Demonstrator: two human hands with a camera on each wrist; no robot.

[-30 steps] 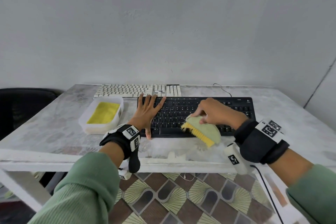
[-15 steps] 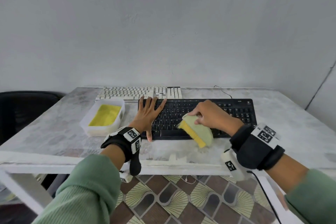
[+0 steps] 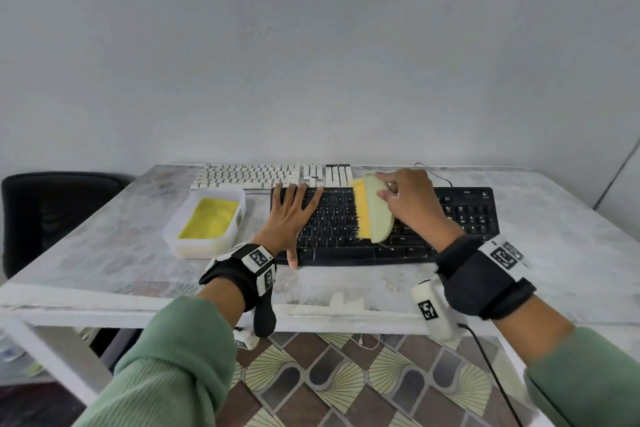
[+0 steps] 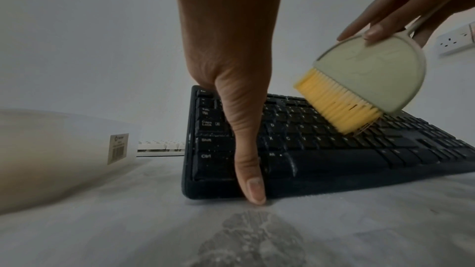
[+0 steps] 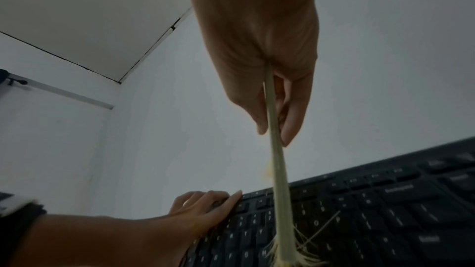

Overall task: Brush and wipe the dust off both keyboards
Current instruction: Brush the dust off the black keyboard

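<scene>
Two keyboards lie on the pale marbled table in the head view: a flat black plastic keyboard near the front, and a white keyboard just behind it toward the wall. The left hand lies flat with straight, spread fingers on the black keyboard's left end, thumb reaching down to its front edge. The right hand grips a small hand brush with a pale green shell and yellow bristles, bristles pointing left over the middle keys. A clear plastic tub holding a yellow cloth stands left of the black keyboard. The right hand hides some keys behind it.

From the left wrist, the black keyboard shows white specks on its left keys and front edge. The left hand's thumb tip rests at the front rim; its fingers are hidden behind the palm. The brush is tilted, its lower bristle corner touching the keys, with the right hand's fingertips pressed on its shell. The tub is blurred, and only a sliver of the white keyboard shows.

From the right wrist, the picture is dim. The brush appears edge-on, pinched between thumb and fingers of the right hand, frayed bristles on the black keyboard. The left hand lies flat on the keys.
</scene>
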